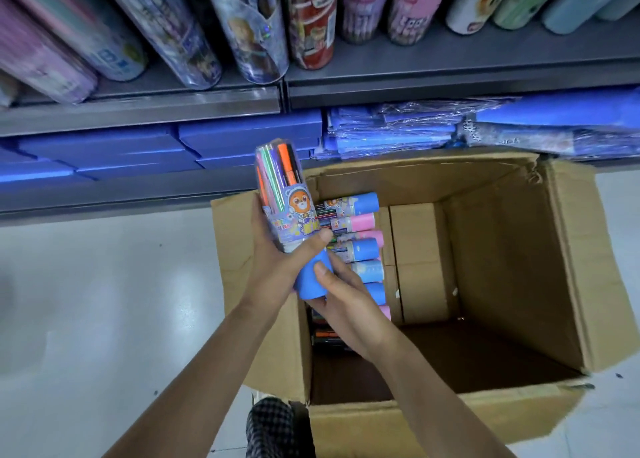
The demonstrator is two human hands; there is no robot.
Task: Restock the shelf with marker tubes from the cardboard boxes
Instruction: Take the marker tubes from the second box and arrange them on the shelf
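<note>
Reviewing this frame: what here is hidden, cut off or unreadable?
All in the head view:
- Marker tubes in the cardboard box: the lower ones hidden by the right hand.
- Held marker tube: label text partly covered by the left hand, rest too small.
- Upper shelf products: tops cut off by the frame edge, prints blurred.

Both hands, left [277,249] and right [341,296], grip 1 tube [287,211] over the box's [519,249] left edge.
</note>
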